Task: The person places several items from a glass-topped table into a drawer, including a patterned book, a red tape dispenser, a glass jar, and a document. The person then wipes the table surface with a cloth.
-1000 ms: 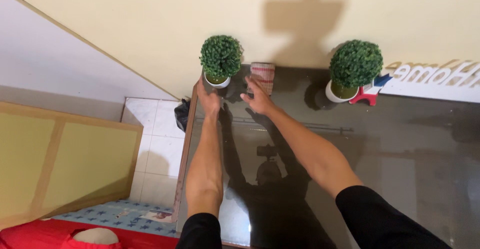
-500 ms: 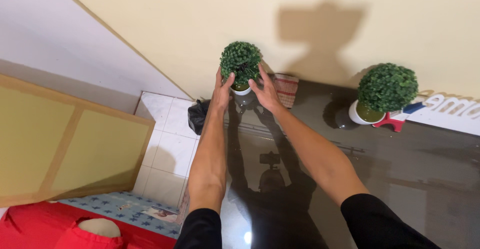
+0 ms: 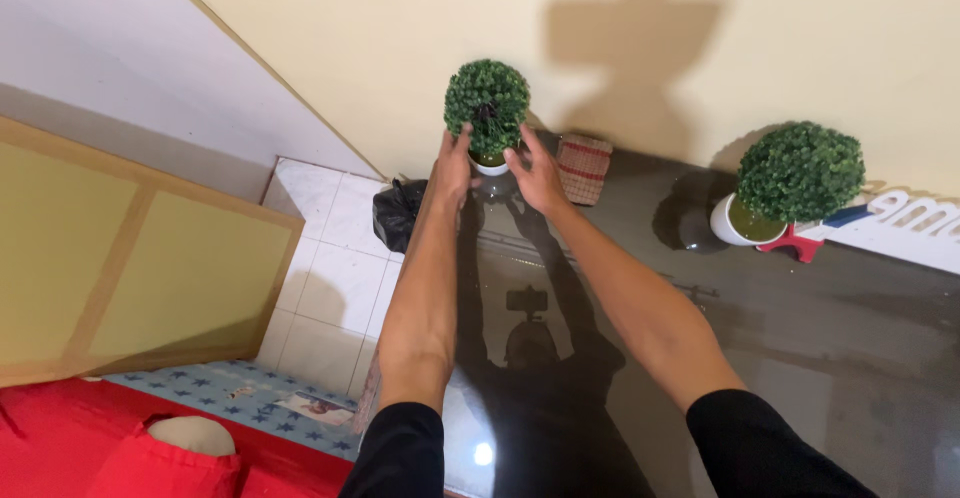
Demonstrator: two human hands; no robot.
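Observation:
A small round green topiary plant (image 3: pixel 486 104) in a white pot stands at the far left corner of a dark glass table (image 3: pixel 760 338). My left hand (image 3: pixel 453 169) presses against the plant's left side and my right hand (image 3: pixel 535 174) against its right side, so both hands cup the pot and lower foliage. The pot is mostly hidden by my fingers. Both forearms reach forward over the table, in black sleeves.
A woven red-and-cream container (image 3: pixel 583 167) sits just right of the plant. A second potted topiary (image 3: pixel 790 183) stands at the far right beside white decorative letters (image 3: pixel 905 220). A black bag (image 3: pixel 396 214) lies on the tiled floor left of the table.
My hands went from below the pot to closing around the plant from both sides. The camera view shifted slightly, so the plant appears further right than one second ago.

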